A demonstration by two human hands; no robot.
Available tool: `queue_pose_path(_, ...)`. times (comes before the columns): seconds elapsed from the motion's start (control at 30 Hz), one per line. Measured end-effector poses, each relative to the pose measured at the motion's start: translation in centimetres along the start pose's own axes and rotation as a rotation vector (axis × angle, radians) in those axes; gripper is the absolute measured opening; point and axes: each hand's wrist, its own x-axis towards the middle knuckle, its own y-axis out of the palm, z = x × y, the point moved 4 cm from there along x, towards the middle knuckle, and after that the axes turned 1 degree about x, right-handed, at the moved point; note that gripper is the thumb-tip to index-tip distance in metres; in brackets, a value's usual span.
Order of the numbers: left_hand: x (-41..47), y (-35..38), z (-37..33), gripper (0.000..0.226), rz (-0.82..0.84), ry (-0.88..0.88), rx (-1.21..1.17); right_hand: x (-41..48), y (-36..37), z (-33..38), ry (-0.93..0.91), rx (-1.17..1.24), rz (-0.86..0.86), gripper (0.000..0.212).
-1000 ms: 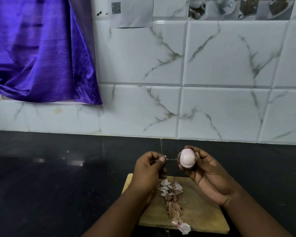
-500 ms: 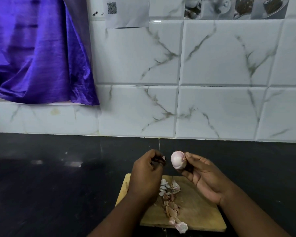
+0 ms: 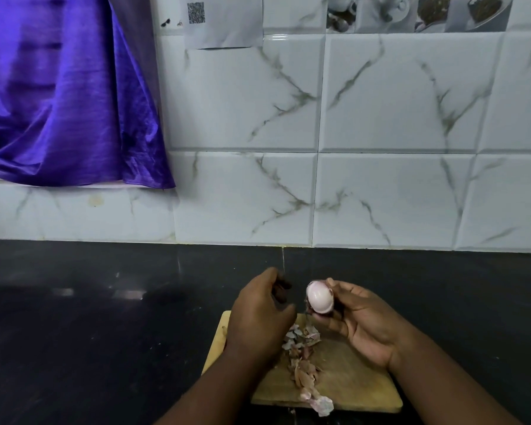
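While the R hand [image 3: 362, 323] grips the peeled onion [image 3: 319, 297] at its fingertips, above the far edge of the cutting board [image 3: 350, 381], the L hand [image 3: 258, 317] sits just beside it w/ fingers curled (pinching anything? cannot tell). Peel scraps [image 3: 302, 360] lie down the board's middle; one overhangs the near edge. Dark counter [image 3: 105, 332] lies free both sides of the board, back to the tiled wall [image 3: 380, 194].
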Motion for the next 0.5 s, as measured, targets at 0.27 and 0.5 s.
queue_pose_path(0.27, 0.02, 0.21, -0.43, 0.006, -0.014, 0.052, -0.089, 0.20, -0.24, 0.64, -0.060, 0.035, -0.010, 0.045)
queue_pose_path(0.5, 0.25, -0.31, -0.11, 0.012, -0.098, 0.072, -0.106, 0.09, -0.08, 0.84, -0.170, -0.217, -0.013, 0.038)
